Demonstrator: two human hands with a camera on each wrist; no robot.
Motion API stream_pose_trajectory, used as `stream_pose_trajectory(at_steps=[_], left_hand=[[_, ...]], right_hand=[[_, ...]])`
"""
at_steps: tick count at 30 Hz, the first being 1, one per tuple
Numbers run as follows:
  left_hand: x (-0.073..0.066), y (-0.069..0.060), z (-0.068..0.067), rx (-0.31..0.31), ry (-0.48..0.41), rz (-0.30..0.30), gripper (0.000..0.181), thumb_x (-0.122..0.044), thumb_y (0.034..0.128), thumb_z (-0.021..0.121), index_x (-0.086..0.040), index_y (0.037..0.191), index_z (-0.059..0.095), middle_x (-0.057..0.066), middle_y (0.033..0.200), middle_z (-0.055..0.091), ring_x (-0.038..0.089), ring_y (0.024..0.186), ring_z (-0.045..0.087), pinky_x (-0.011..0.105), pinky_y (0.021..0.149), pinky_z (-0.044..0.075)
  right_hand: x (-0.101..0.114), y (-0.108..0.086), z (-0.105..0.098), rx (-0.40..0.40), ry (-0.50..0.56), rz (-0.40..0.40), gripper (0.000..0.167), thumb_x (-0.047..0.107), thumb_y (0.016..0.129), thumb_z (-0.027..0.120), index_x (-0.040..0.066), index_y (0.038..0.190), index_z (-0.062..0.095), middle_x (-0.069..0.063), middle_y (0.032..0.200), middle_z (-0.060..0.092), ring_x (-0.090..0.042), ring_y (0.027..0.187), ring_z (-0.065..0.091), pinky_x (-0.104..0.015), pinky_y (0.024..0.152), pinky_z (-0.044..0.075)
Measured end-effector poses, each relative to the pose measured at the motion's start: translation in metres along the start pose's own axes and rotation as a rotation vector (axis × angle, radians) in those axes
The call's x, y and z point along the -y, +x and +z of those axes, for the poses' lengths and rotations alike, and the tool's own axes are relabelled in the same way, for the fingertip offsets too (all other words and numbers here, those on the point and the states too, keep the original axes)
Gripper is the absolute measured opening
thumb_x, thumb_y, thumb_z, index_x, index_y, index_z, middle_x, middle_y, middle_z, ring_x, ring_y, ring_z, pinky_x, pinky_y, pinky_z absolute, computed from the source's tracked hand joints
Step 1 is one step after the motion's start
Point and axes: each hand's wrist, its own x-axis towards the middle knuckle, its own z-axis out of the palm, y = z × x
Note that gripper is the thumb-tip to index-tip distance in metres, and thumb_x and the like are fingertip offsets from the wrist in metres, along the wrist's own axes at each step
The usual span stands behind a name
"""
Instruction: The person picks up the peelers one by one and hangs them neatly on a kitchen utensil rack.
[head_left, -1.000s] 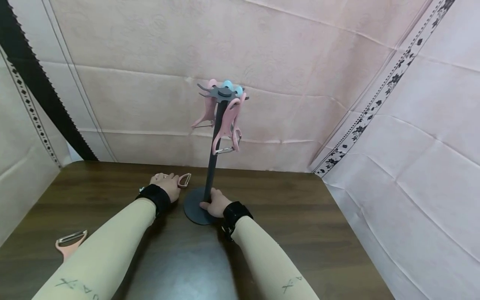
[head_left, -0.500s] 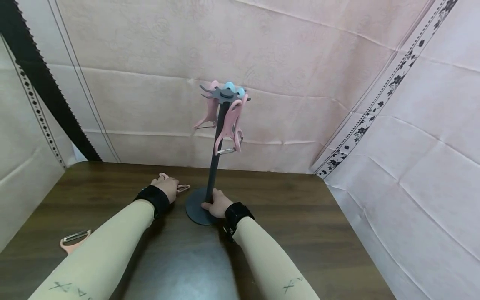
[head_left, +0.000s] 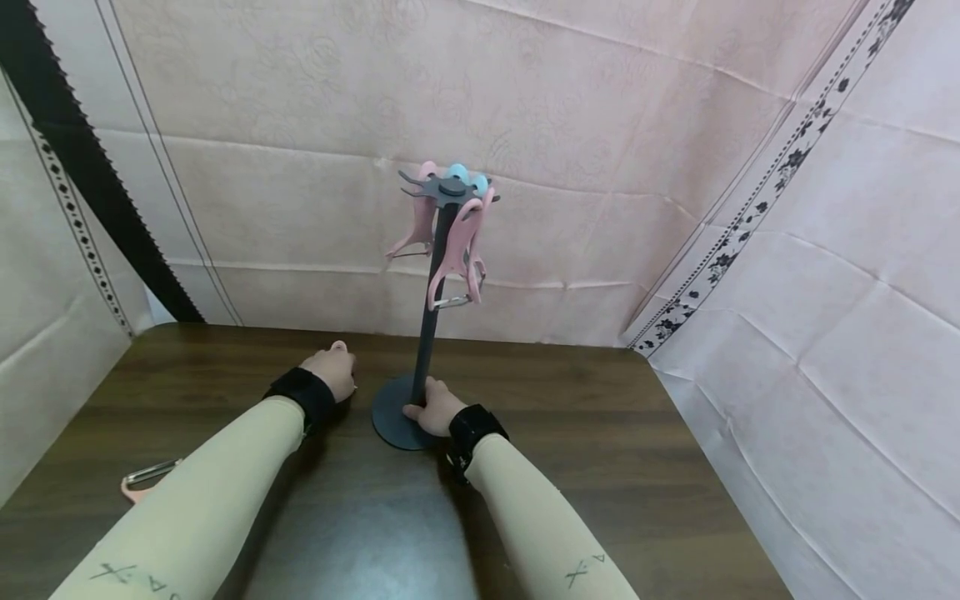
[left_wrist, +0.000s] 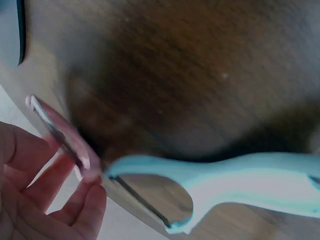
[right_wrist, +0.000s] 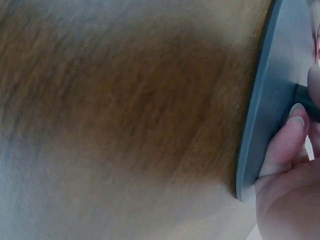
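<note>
Left of the stand (head_left: 428, 329), ease the pink peeler (left_wrist: 80, 142), pinched by left hand (head_left: 332, 372), clear of the blue peeler (left_wrist: 240, 177); brace the stand, gripped above its base (head_left: 392, 423) in right hand (head_left: 438, 410).

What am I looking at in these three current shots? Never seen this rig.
No robot: these are a person's bare hands. The wide shot comes from a head camera looking forward and down; the close-ups come from cameras on each wrist. The left hand holds a pink peeler; a light-blue peeler is close by. The right hand grips a dark stand low on its post; pink peelers hang from its top. Another peeler lies on the wooden table, partly hidden by the left forearm.
</note>
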Motion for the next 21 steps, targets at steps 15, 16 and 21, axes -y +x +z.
stream_pose_trajectory(at_steps=[15, 16, 21], left_hand=[[0.008, 0.002, 0.013, -0.176, 0.105, 0.009, 0.017, 0.002, 0.0822, 0.066, 0.009, 0.098, 0.064, 0.018, 0.085, 0.055, 0.032, 0.076, 0.059, 0.046, 0.072, 0.051], [0.008, 0.002, 0.013, -0.181, 0.107, 0.010, 0.017, 0.004, 0.0819, 0.065, 0.009, 0.098, 0.064, 0.019, 0.085, 0.054, 0.033, 0.076, 0.059, 0.047, 0.071, 0.052], [0.011, 0.001, 0.015, -0.191, 0.146, 0.028, 0.008, 0.007, 0.0825, 0.061, 0.006, 0.088, 0.067, 0.019, 0.082, 0.053, 0.033, 0.075, 0.060, 0.048, 0.067, 0.052]], right_hand=[[0.001, 0.003, 0.000, 0.012, 0.013, -0.006, 0.038, 0.032, 0.096, 0.060, 0.010, 0.126, 0.049, -0.005, 0.108, 0.053, -0.017, 0.098, 0.055, -0.039, 0.088, 0.045], [0.000, 0.003, -0.001, 0.012, 0.012, -0.006, 0.039, 0.032, 0.097, 0.060, 0.010, 0.127, 0.049, -0.005, 0.109, 0.053, -0.017, 0.099, 0.055, -0.039, 0.088, 0.045], [0.000, 0.004, 0.000, 0.011, 0.003, 0.008, 0.042, 0.034, 0.096, 0.060, 0.011, 0.130, 0.048, -0.006, 0.112, 0.051, -0.018, 0.102, 0.055, -0.040, 0.090, 0.044]])
